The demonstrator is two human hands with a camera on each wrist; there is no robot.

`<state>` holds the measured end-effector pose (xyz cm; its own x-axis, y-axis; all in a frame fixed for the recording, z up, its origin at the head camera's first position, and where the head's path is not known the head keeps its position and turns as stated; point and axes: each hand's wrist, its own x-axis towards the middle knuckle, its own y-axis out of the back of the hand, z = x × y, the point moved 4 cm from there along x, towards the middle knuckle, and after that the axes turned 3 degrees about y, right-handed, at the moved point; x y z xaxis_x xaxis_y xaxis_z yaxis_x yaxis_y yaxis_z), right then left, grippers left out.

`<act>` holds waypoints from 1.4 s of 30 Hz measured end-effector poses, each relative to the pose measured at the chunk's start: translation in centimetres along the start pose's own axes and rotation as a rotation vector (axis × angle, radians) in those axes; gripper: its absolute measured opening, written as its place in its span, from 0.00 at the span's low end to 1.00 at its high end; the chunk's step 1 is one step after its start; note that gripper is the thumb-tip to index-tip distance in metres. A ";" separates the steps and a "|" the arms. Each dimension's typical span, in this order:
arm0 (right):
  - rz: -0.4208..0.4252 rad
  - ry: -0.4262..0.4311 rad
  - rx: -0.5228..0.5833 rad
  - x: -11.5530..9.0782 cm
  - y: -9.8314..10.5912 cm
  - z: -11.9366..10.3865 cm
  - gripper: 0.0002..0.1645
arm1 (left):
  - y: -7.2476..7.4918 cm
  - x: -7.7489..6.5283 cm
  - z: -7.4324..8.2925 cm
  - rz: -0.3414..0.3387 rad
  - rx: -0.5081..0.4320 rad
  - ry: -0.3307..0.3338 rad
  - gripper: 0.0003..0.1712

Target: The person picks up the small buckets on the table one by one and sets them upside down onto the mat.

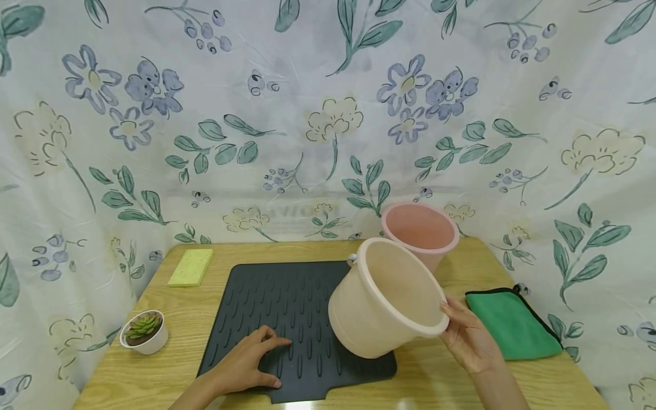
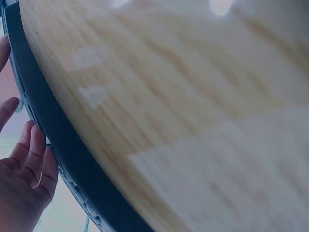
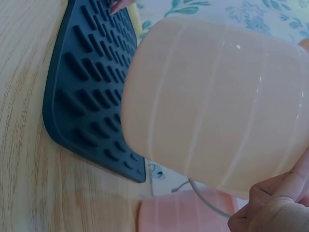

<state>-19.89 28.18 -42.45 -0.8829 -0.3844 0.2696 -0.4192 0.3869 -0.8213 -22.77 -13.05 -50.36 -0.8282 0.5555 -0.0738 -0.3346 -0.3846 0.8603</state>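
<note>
A cream bucket (image 1: pixel 353 310) is tilted above the right part of a dark ribbed mat (image 1: pixel 302 364), its mouth turned up and to the right. My right hand (image 1: pixel 474 336) grips the bucket's rim at its right side, thumb and fingers about the edge. In the right wrist view the bucket's ribbed wall (image 3: pixel 207 101) fills the middle, with the hand (image 3: pixel 275 203) at lower right. My left hand (image 1: pixel 246 361) is at the mat's front left, fingers spread and loosely bent, holding nothing. The left wrist view catches its fingers (image 2: pixel 36 154) beside the mat's thick edge (image 2: pixel 72 140).
Behind the cream bucket stands a pink bucket (image 1: pixel 443 233). A green cloth (image 1: pixel 512 324) lies at the right, a yellow sponge (image 1: pixel 191 267) at the back left. A small potted succulent (image 1: pixel 145 330) sits left of the mat. Patterned curtains (image 1: pixel 287 171) enclose the wooden table (image 1: pixel 441 376).
</note>
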 end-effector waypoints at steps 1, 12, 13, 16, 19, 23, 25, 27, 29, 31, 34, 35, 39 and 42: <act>-0.002 -0.004 0.010 0.0 -0.1 0.1 0.32 | 0.0 0.0 0.0 0.003 -0.002 -0.002 0.42; -0.038 0.008 -0.001 0.4 -0.4 1.4 0.34 | 0.2 0.1 0.1 0.034 -0.015 -0.020 0.42; -0.037 0.009 -0.001 0.4 -0.4 1.4 0.34 | 0.2 0.1 0.2 0.037 -0.019 -0.019 0.42; -0.035 0.015 0.006 0.5 -0.4 1.6 0.34 | 0.3 0.2 0.2 0.048 -0.036 -0.017 0.43; -0.031 0.018 0.024 0.5 -0.3 1.9 0.34 | 0.3 0.4 0.4 0.059 -0.087 -0.012 0.44; -0.030 0.011 0.077 0.5 -0.4 2.3 0.33 | 0.5 0.8 0.8 0.076 -0.225 -0.001 0.46; -0.027 0.003 0.108 0.5 -0.4 2.5 0.33 | 0.6 1.0 1.0 0.081 -0.308 0.007 0.46; -0.025 -0.004 0.138 0.5 -0.5 2.7 0.33 | 0.7 1.3 1.2 0.092 -0.378 0.013 0.47; -0.024 -0.010 0.162 0.5 -0.6 2.9 0.33 | 0.9 1.4 1.4 0.108 -0.426 0.019 0.46; -0.026 -0.012 0.171 0.5 -0.6 3.0 0.34 | 1.1 1.5 1.6 0.134 -0.454 0.016 0.45; -0.024 -0.009 0.164 0.6 -0.7 3.2 0.34 | 1.4 1.6 1.9 0.172 -0.466 -0.012 0.44; -0.022 -0.008 0.161 0.6 -0.8 3.2 0.33 | 1.5 1.6 2.1 0.181 -0.467 -0.023 0.43; -0.024 -0.005 0.165 0.7 -0.9 3.4 0.33 | 1.8 1.6 2.6 0.187 -0.496 -0.037 0.43; -0.022 0.000 0.172 0.7 -0.9 3.6 0.31 | 2.0 1.7 3.0 0.184 -0.549 -0.011 0.45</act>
<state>-19.35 24.55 -43.33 -0.8739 -0.3915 0.2881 -0.3958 0.2292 -0.8893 -23.51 -10.63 -47.24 -0.8910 0.4500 0.0599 -0.3724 -0.7999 0.4707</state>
